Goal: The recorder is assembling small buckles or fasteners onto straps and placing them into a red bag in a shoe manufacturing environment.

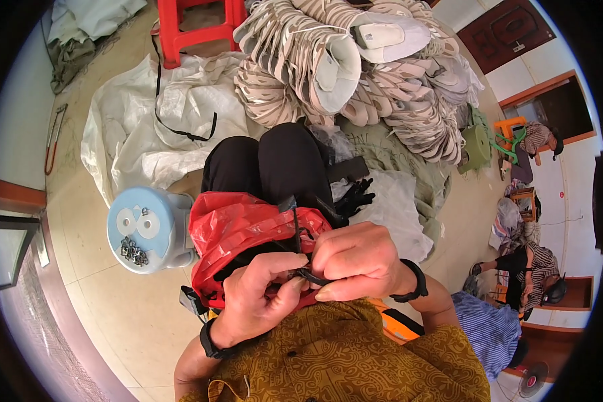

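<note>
My left hand (261,288) and my right hand (358,260) meet over my lap, both closed on a thin black strap (311,275). Fingers and thumbs pinch it, and one end stands up above the hands. Whether a small metal piece is on the strap is hidden by the fingers. Under the hands, a red plastic bag (231,218) lies open across my lap with black material inside. To the left stands a small blue stool (157,201) with a pile of small metal buckles (134,252) on its seat and one single buckle apart from them.
Stacks of beige shoe uppers (295,60) lie ahead, beside a red plastic stool (171,30). White sheeting (130,134) covers floor at the left, with a black strap (159,100) on it. A black glove (355,197) rests by my right knee. Other people (539,268) sit at the right.
</note>
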Action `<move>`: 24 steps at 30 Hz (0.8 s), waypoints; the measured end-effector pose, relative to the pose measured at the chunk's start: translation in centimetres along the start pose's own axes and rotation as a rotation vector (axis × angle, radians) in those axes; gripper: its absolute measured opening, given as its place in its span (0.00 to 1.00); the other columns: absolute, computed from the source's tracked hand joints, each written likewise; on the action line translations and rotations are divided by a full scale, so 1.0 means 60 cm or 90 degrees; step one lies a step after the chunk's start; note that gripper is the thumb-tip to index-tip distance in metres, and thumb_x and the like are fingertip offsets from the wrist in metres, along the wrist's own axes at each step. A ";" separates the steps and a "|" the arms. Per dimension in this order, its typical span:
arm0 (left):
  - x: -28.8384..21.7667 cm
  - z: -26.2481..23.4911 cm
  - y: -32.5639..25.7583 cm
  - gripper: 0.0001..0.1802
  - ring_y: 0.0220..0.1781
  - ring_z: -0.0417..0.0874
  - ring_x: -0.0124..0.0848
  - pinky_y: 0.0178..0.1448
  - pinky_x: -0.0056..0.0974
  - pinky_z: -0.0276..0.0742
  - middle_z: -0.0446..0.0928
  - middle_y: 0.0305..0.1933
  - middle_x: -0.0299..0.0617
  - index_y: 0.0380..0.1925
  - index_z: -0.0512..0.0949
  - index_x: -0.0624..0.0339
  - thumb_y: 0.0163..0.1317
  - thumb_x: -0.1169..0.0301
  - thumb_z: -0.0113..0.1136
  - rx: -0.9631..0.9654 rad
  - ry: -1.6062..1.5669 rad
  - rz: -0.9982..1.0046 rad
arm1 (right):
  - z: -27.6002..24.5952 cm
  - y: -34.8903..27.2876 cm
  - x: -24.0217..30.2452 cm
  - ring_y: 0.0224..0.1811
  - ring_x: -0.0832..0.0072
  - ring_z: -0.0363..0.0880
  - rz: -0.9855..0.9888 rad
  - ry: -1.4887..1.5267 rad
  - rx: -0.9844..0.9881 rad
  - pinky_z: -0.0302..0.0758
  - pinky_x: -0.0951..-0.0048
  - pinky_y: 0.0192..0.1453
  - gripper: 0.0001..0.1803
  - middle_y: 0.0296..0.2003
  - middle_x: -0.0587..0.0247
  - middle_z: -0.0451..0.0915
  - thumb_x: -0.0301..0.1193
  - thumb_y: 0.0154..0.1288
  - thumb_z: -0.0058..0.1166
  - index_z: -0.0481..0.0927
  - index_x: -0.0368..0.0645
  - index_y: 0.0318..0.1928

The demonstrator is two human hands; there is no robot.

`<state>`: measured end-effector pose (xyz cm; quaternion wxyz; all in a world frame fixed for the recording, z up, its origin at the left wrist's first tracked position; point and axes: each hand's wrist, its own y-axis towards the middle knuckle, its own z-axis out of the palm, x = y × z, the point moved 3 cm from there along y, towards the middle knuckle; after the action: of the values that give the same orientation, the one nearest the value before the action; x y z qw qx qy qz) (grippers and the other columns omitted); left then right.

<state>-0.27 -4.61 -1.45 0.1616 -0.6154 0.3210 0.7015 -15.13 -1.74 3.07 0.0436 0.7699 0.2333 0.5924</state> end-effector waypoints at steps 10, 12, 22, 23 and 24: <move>0.002 -0.001 -0.003 0.14 0.30 0.81 0.27 0.32 0.27 0.76 0.77 0.27 0.42 0.38 0.69 0.67 0.50 0.83 0.56 0.012 0.007 -0.028 | 0.000 -0.003 0.000 0.20 0.65 0.71 -0.003 -0.021 -0.002 0.67 0.71 0.22 0.13 0.20 0.59 0.72 0.22 0.40 0.63 0.68 0.37 0.15; 0.002 -0.001 -0.002 0.14 0.30 0.81 0.27 0.32 0.27 0.76 0.77 0.27 0.42 0.39 0.70 0.66 0.50 0.83 0.56 0.012 0.009 -0.030 | 0.001 -0.003 -0.001 0.20 0.66 0.71 -0.005 -0.025 -0.002 0.67 0.71 0.22 0.13 0.20 0.59 0.72 0.22 0.40 0.63 0.68 0.37 0.15; 0.002 -0.003 -0.003 0.14 0.30 0.81 0.27 0.32 0.27 0.76 0.78 0.27 0.42 0.39 0.70 0.66 0.50 0.83 0.55 0.022 0.001 -0.050 | 0.002 -0.005 -0.002 0.20 0.66 0.71 -0.010 -0.037 -0.009 0.66 0.72 0.21 0.13 0.20 0.60 0.72 0.22 0.39 0.63 0.68 0.38 0.15; 0.002 -0.003 -0.002 0.14 0.30 0.81 0.27 0.32 0.27 0.76 0.78 0.27 0.42 0.39 0.70 0.66 0.50 0.83 0.55 0.022 0.001 -0.050 | 0.002 -0.005 -0.003 0.20 0.66 0.71 -0.010 -0.037 -0.008 0.66 0.72 0.21 0.13 0.20 0.60 0.72 0.22 0.39 0.63 0.68 0.38 0.15; 0.001 -0.003 -0.001 0.14 0.29 0.81 0.26 0.32 0.27 0.76 0.78 0.28 0.42 0.39 0.70 0.66 0.50 0.83 0.55 0.024 0.001 -0.048 | 0.002 -0.005 -0.003 0.20 0.66 0.71 -0.010 -0.040 -0.007 0.66 0.72 0.21 0.13 0.20 0.60 0.72 0.22 0.39 0.63 0.68 0.38 0.15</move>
<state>-0.06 -4.68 -1.51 0.1994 -0.6243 0.3104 0.6885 -15.16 -1.53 2.76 0.0598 0.7858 0.2350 0.5690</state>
